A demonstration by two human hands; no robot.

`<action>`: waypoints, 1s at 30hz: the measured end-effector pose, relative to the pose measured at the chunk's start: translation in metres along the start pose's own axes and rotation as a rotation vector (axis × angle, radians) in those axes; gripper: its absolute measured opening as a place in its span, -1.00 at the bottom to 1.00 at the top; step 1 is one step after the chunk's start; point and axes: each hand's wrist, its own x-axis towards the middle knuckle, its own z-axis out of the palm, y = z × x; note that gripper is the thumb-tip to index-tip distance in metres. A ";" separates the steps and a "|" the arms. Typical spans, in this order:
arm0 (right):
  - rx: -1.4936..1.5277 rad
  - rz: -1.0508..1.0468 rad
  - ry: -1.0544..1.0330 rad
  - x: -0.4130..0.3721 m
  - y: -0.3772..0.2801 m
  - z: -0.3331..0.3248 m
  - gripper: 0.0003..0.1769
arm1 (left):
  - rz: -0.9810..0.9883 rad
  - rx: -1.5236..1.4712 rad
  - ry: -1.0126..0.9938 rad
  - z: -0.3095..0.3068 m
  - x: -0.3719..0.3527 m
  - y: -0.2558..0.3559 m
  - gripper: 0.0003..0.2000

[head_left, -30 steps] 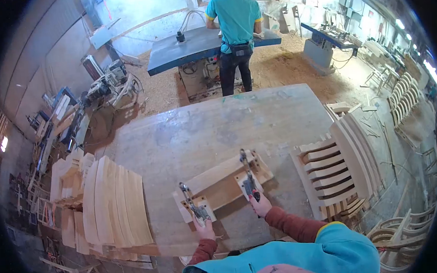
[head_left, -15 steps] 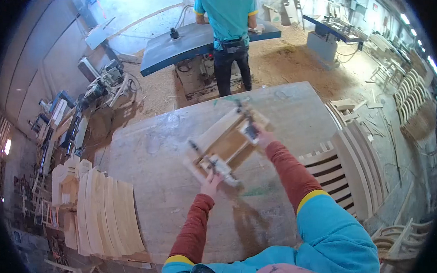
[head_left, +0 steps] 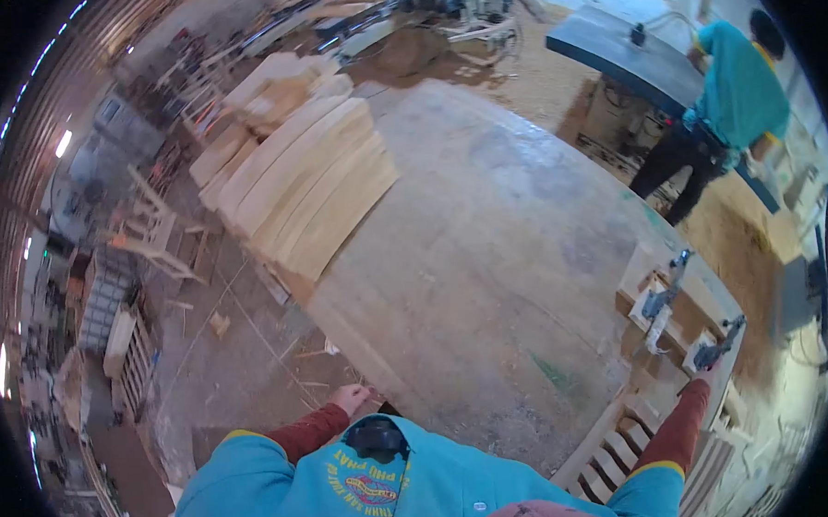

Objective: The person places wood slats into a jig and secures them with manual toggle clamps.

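Observation:
A wooden jig (head_left: 680,313) with a board in it lies at the right end of the table. Two metal toggle clamps sit on it, the nearer clamp (head_left: 711,350) at its right side and the farther clamp (head_left: 658,301) toward its middle. My right hand (head_left: 708,373) is closed at the handle end of the nearer clamp, arm stretched out. Close to my body, at the table's front left edge, my left hand (head_left: 352,398) has its fingers curled together; what they hold, if anything, is hidden.
Curved wooden boards (head_left: 309,184) are stacked at the table's (head_left: 469,256) left end. Slatted curved pieces (head_left: 616,444) lie near my right forearm. Beyond the table a person (head_left: 735,97) stands at a blue-topped machine (head_left: 608,47). A wooden chair frame (head_left: 159,234) stands on the left floor.
My view has swung left. The jig now rests toward the right end of the table. My left hand has let go of its clamp and come back near my body; my right stays at its clamp.

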 end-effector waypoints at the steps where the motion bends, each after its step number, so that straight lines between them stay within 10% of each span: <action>1: -0.103 0.019 0.001 -0.004 -0.010 -0.001 -0.21 | -0.063 0.010 0.032 0.005 0.005 -0.023 -0.62; 4: -0.695 0.095 0.194 -0.096 -0.133 -0.022 -0.19 | 0.094 0.175 0.211 0.015 0.006 -0.031 -0.56; 8: 0.296 -0.598 0.084 -0.151 -0.121 0.003 -0.29 | 0.175 -0.285 0.126 0.007 0.001 0.048 -0.58; 10: 0.763 -0.443 -0.181 -0.202 -0.116 0.012 -0.38 | 0.198 -0.811 -0.093 0.002 0.037 0.073 -0.64; 14: 0.558 -0.413 -0.356 -0.336 -0.174 0.009 -0.41 | 0.636 -1.445 -0.779 -0.066 -0.015 0.230 -0.22; 21: 0.538 -0.625 -0.510 -0.453 -0.271 -0.010 -0.51 | 0.948 -1.528 -0.869 -0.074 -0.091 0.332 -0.13; 30: 0.365 -1.316 -0.174 -0.501 -0.396 -0.083 -0.44 | 0.888 -1.514 -0.967 -0.018 -0.141 0.341 -0.15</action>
